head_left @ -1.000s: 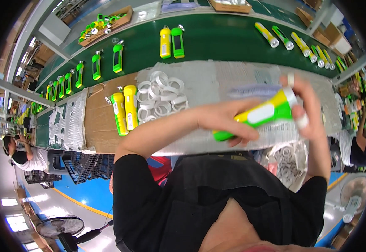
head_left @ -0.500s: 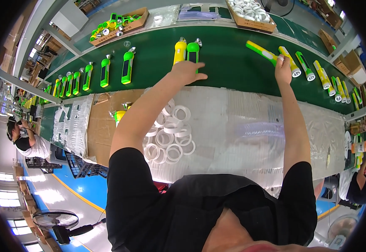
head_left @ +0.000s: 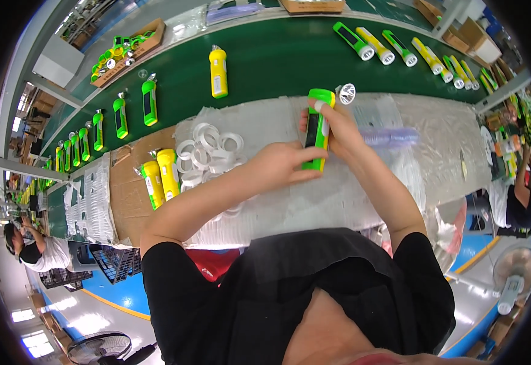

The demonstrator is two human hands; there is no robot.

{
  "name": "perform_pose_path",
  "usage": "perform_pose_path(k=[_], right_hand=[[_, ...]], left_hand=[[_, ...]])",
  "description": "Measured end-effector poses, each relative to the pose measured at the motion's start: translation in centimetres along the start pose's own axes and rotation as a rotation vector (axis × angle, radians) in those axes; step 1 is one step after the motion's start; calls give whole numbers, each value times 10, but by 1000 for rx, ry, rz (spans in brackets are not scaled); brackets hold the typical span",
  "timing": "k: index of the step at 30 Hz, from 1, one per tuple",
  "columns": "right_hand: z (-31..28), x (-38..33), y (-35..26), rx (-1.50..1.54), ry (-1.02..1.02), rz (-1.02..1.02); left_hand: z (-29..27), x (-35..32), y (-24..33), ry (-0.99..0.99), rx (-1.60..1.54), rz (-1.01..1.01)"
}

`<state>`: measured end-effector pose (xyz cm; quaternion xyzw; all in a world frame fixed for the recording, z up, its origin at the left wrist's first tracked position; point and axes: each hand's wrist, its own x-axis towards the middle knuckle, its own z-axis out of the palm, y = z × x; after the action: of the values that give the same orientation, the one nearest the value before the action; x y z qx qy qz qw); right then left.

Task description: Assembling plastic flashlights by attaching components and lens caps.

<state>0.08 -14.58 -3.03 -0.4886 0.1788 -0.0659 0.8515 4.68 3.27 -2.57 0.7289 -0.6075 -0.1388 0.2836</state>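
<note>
One green flashlight (head_left: 312,135) at frame centre, between both hands, long axis near upright, leaning slightly right; right hand (head_left: 339,126) grasps its upper half and is nearer the one silver reflector (head_left: 347,93), just off its top right; left hand (head_left: 291,163) pinches the lower end. Count: one yellow flashlight (head_left: 218,74) upper centre, two mostly yellow torches (head_left: 168,173) at left; white rings (head_left: 221,164) overlap, can't count

The green bench (head_left: 271,61) carries flashlights (head_left: 218,74), cardboard (head_left: 134,161) and plastic sheeting (head_left: 442,131).
</note>
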Motion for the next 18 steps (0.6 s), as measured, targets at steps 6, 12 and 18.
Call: perform_pose_path(k=[6, 12, 18], right_hand=[[-13, -95, 13, -282, -272, -17], [-8, -142, 19, -416, -518, 20], [-4, -146, 34, -428, -433, -77]], left_hand=[[-25, 22, 22, 614, 141, 362], [-13, -8, 29, -8, -527, -62], [21, -34, 50, 465, -407, 92]])
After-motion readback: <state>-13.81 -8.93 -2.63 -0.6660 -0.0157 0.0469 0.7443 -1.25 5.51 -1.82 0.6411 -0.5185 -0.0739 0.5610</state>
